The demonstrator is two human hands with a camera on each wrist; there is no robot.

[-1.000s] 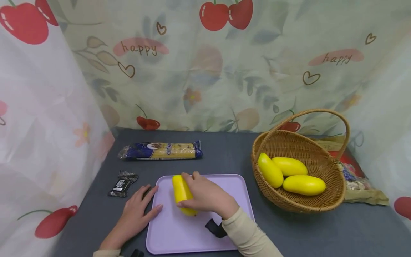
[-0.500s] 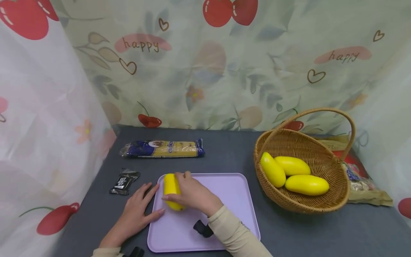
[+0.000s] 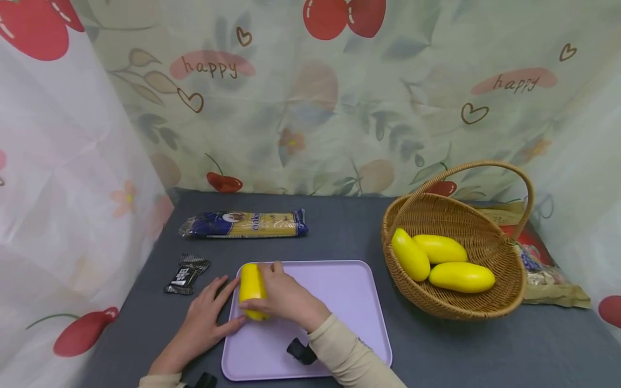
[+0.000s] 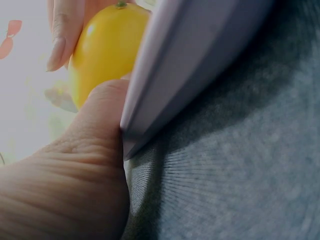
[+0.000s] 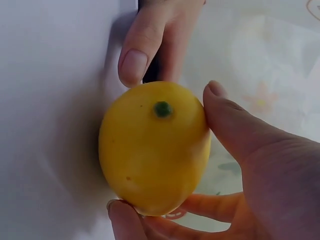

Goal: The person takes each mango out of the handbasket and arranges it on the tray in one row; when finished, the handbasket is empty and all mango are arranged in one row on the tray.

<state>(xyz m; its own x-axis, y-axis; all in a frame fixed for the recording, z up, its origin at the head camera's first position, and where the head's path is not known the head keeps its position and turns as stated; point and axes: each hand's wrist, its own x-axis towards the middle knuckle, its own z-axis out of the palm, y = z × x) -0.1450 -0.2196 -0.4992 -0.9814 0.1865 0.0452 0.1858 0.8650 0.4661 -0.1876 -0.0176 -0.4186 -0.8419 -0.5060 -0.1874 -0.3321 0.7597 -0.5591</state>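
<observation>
My right hand (image 3: 288, 296) grips a long, smooth yellow mango (image 3: 251, 283) over the left part of a lilac tray (image 3: 344, 312). In the right wrist view the thumb and fingers are round the mango (image 5: 155, 155), whose green stem end faces the camera. My left hand (image 3: 204, 318) rests at the tray's left edge with its fingers spread and fairly straight. The left wrist view has its thumb (image 4: 102, 107) against the tray's rim (image 4: 145, 85), close to the mango.
A wicker basket (image 3: 451, 210) with three similar yellow mangoes (image 3: 462, 277) stands on the right, a brown-and-red bag (image 3: 553, 293) behind it. Beyond the tray lies a pasta packet (image 3: 247, 224). A small black wrapped packet (image 3: 186, 275) is left of the tray.
My right hand has moved left with the mango, from nearer the tray's middle to its left edge beside my left hand. The mango has turned a little straighter. The left hand has stayed put.
</observation>
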